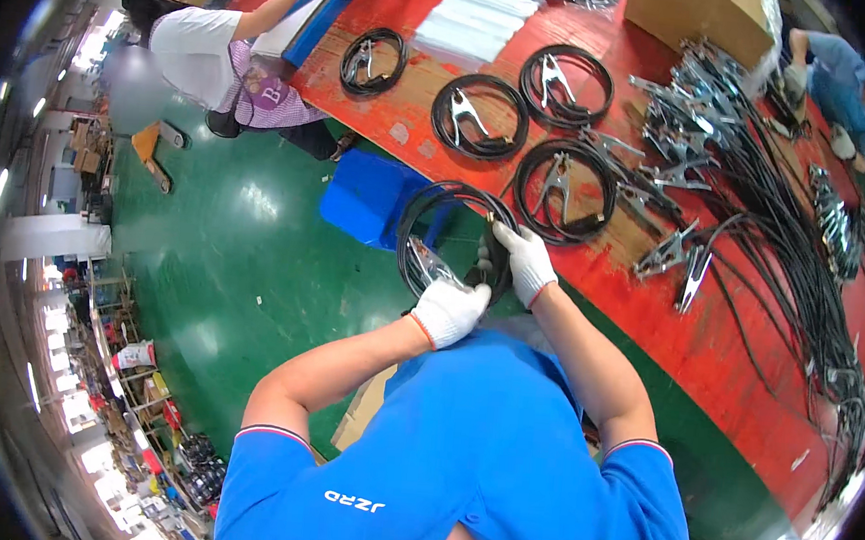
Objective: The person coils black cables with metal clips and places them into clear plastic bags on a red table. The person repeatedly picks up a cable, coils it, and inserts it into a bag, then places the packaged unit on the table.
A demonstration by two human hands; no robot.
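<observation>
Between my two white-gloved hands is a coil of black cable [407,230], held up in front of my body at the table's near edge. Fingers of my left hand [450,309] are closed on the coil's lower side, next to a silvery metal clamp [435,266] inside the loop. My right hand [523,260] grips the coil's right side, by a brass-tipped black connector. Beyond it on the table lie several finished-looking coils, the nearest being a cable coil with a clamp [564,191]. Another such coil [480,117] lies farther off.
The red table [688,338] carries a heap of metal clamps [689,117] and long loose black cables [797,225] at right. White packets [477,19] and a cardboard box [701,18] lie at the back. A blue stool [367,200] stands left. Co-workers [192,48] sit at far left and far right.
</observation>
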